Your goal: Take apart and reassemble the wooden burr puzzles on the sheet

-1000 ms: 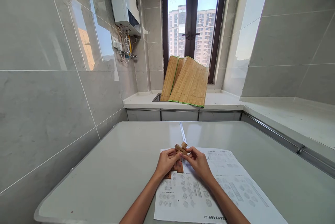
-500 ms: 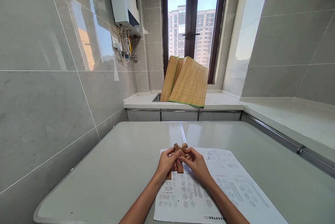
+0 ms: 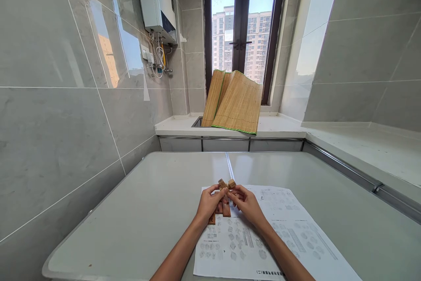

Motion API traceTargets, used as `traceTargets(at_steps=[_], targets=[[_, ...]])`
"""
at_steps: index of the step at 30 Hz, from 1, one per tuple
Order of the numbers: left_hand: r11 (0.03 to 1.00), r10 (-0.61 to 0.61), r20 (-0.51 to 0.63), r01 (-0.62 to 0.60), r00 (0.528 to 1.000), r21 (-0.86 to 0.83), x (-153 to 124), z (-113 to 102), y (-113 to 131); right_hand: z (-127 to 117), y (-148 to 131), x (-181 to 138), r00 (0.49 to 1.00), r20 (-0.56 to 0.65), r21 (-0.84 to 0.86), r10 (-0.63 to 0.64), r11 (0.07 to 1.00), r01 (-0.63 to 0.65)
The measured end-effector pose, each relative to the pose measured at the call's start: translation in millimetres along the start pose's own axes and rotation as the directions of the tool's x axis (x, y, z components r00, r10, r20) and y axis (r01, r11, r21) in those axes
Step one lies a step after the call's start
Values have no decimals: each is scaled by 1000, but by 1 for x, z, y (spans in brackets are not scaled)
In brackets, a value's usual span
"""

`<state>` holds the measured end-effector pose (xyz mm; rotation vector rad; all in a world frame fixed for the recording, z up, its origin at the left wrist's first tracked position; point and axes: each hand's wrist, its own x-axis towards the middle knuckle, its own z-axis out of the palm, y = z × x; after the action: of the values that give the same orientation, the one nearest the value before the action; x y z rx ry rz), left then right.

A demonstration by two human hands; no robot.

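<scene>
My left hand [image 3: 208, 203] and my right hand [image 3: 248, 205] meet over the top left of a printed sheet [image 3: 237, 263]. The fingers of both are pinched around small light wooden puzzle pieces [image 3: 232, 183], whose blocky ends stick out beyond the fingertips. How these pieces fit together is partly hidden by the fingers. Beneath and beside my left hand lie several darker reddish-brown wooden pieces [image 3: 226, 210] with small marks on them; another brown piece [image 3: 212, 219] shows nearer to my left wrist.
The sheet, covered in small printed diagrams, lies on a pale table [image 3: 131, 228] with a centre seam. A white counter [image 3: 279, 127] runs behind and to the right. On it leans a folded bamboo mat [image 3: 237, 101] before the window. A water heater [image 3: 154, 5] hangs on the left wall.
My right fingers have shifted slightly against the light pieces, and the right-hand block end is turned a little. The darker pieces and the sheet stay where they were.
</scene>
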<state>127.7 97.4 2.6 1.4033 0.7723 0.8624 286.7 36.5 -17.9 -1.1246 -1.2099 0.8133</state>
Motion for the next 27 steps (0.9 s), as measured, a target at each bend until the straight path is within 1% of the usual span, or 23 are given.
traceTargets(at_steps=[4, 9, 14, 19, 21, 23, 26, 27], targets=[[1000, -14, -14, 14, 1000, 7, 0, 2, 1, -1, 6, 1, 998, 53, -23, 41, 999, -40], [999, 22, -47, -20, 999, 44, -2, 4, 0, 0, 10, 0, 999, 27, -19, 30, 999, -29], [998, 17, -6, -17, 1000, 59, -2, 2, -2, 1, 7, -1, 999, 41, 25, 16, 1000, -17], [996, 35, 13, -36, 999, 84, 1, 1, -2, 0, 2, -1, 991, 133, 79, 34, 996, -45], [996, 35, 27, -37, 999, 80, 1, 1, -2, -1, 1, -1, 988, 145, 69, 46, 996, -57], [997, 35, 64, -39, 997, 61, 0, 1, -1, -3, 2, 0, 996, 85, 30, 39, 999, -41], [998, 29, 151, -37, 988, 50, -3, 3, 0, -5, 3, 1, 997, -80, -29, -12, 1000, 10], [998, 28, 186, -39, 982, 57, -5, 3, 1, -5, 3, 1, 994, -106, -36, -29, 999, 25]])
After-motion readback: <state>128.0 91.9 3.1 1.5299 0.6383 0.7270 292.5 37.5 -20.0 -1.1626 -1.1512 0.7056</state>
